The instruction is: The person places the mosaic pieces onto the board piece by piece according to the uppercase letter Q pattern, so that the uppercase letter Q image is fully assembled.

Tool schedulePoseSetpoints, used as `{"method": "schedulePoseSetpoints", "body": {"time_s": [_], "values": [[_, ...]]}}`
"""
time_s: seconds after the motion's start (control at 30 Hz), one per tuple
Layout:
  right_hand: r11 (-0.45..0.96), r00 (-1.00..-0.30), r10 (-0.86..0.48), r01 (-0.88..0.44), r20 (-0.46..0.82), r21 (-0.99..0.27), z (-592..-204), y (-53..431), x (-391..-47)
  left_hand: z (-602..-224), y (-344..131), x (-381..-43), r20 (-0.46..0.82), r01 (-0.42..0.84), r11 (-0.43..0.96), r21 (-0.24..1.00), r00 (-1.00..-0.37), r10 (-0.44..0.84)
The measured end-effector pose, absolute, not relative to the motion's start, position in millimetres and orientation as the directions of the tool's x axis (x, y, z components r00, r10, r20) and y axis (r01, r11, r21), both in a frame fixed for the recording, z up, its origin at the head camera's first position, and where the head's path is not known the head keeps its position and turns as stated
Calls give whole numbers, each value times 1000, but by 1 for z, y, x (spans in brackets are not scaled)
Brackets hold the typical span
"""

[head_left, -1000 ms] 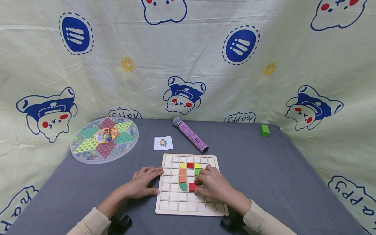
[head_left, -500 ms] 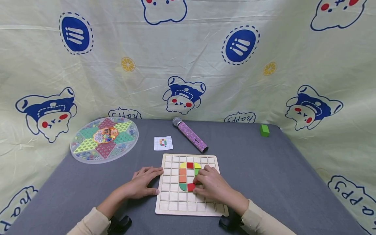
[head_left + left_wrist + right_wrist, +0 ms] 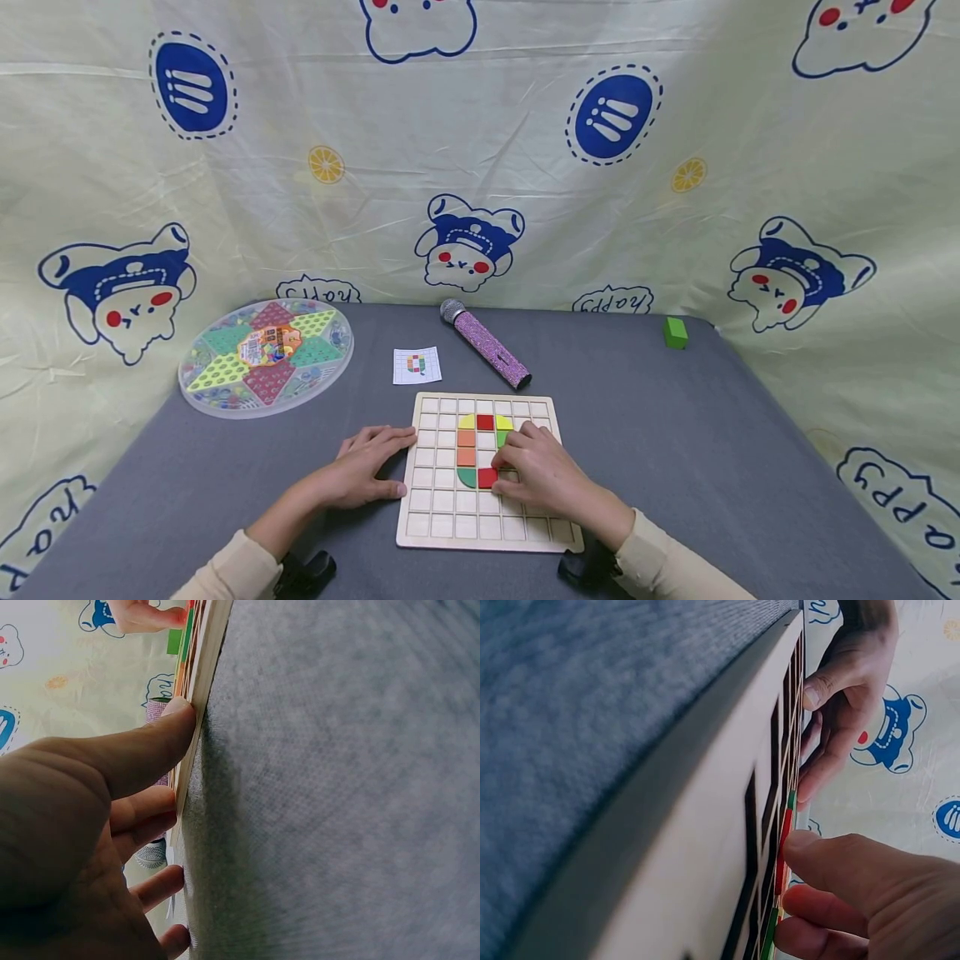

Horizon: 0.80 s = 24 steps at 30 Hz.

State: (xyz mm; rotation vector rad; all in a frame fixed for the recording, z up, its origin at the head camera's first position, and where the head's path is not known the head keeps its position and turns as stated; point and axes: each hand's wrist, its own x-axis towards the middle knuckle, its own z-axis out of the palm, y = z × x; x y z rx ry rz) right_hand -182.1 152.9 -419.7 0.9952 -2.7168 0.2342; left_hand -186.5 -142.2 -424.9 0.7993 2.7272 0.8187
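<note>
A wooden grid board (image 3: 435, 527) lies on the grey cloth. My left hand (image 3: 363, 468) touches its left edge, thumb and fingers extended. My right hand (image 3: 543, 471) is over the board's right half, thumb and fingertips pinching a red square tile (image 3: 486, 477) that lies in its cell. In the right wrist view, the thumb rests on this red tile, fingers at its far end. Left of it is a dark green rounded tile (image 3: 467, 477), with two orange tiles (image 3: 467, 457) above. A red tile (image 3: 485, 422) sits between two yellow rounded tiles (image 3: 467, 422) on top. My right hand partly hides a green tile (image 3: 502, 437).
Behind the board lie a small pattern card (image 3: 417, 366) and a glittery purple microphone (image 3: 491, 348). A round, clear-cased Chinese checkers set (image 3: 270, 387) is at the back left. A green block (image 3: 676, 333) stands near the far right corner, before a printed curtain (image 3: 480, 167).
The red square tile has slid slightly left, into its cell beside the dark green tile, with my right hand moving along. My left hand has stayed in place.
</note>
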Motion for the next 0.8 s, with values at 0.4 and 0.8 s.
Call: {"method": "schedulePoseSetpoints", "body": {"time_s": [0.4,0.8], "values": [[769,-742,-585,-636,328,-66,-419,161,-183,-426,-142,-188,-22,442,704,555,-839,544],[810,-783,-515,-577,349,-100,-412,191,-177,-423,-140,-185,-51,407,710,574,-848,527]]}}
